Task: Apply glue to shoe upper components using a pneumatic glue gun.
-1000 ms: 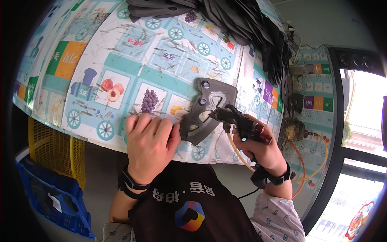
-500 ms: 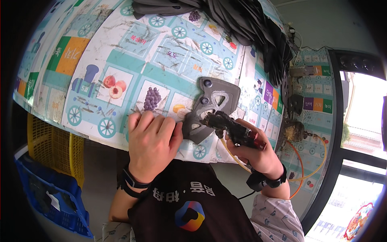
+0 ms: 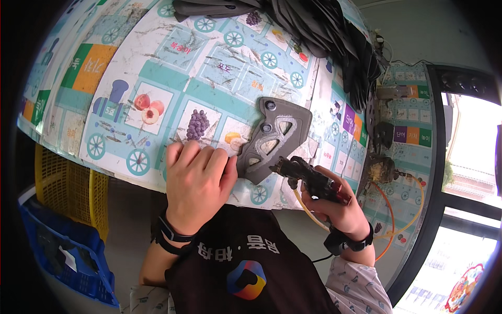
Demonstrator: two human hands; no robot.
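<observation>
A flat dark-grey panel [image 3: 299, 115] with cut-out openings and two round dark studs lies on the printed table covering. Pale wet-looking lines run around its openings. My left hand [image 3: 198, 183] rests at the table's near edge with fingers curled down, the thumb side against the panel's left corner; its fingertips are partly hidden. In my right hand [image 3: 340, 209] is a black spray gun [image 3: 308, 178], its grip wrapped by my fingers and its nozzle pointing left, just off the panel's lower right edge. A yellowish hose [image 3: 306, 205] hangs from the gun.
Overlapping dark-grey pieces [image 3: 314, 31] are heaped along the table's far right side. Below on the left stand a yellow crate [image 3: 73, 193] and a blue crate [image 3: 68, 261]. An orange hose [image 3: 389, 209] hangs at right, near a glass door [image 3: 470, 146].
The spray gun has drawn back right and slightly down from the panel. More pale lines show around the openings. My left hand has stayed put.
</observation>
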